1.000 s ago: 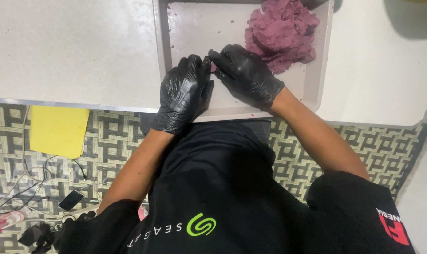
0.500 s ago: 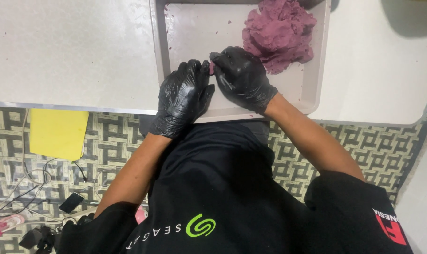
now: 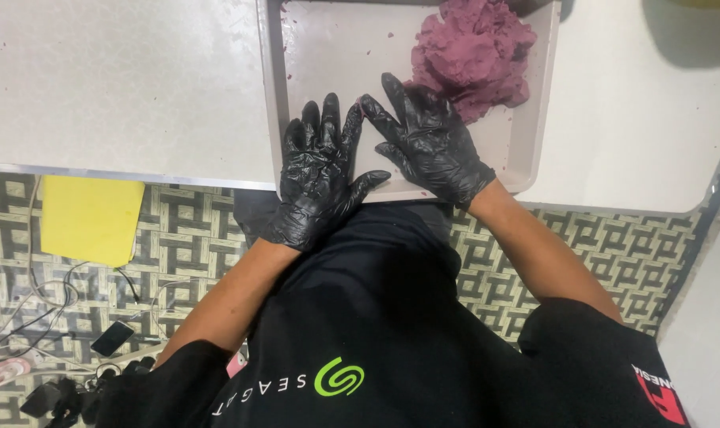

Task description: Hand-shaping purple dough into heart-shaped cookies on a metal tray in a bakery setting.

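Note:
A shallow grey tray (image 3: 270, 95) lies on the white table. A lump of purple dough (image 3: 475, 49) sits in its far right corner. Both my hands wear black gloves. My left hand (image 3: 320, 170) lies flat over the tray's near edge with its fingers spread. Beside it, my right hand (image 3: 427, 139) also lies flat on the tray floor, fingers apart, with its fingertips just short of the dough. Neither hand holds anything I can see. Small purple crumbs dot the tray floor (image 3: 336, 47).
The white table (image 3: 114, 87) extends left and right of the tray. Below its edge is a patterned floor with a yellow sheet (image 3: 90, 218), loose cables (image 3: 27, 317) and a dark phone (image 3: 111, 338).
My fingertips were pinched together over the tray before. Now both hands have opened and lie flat with fingers spread.

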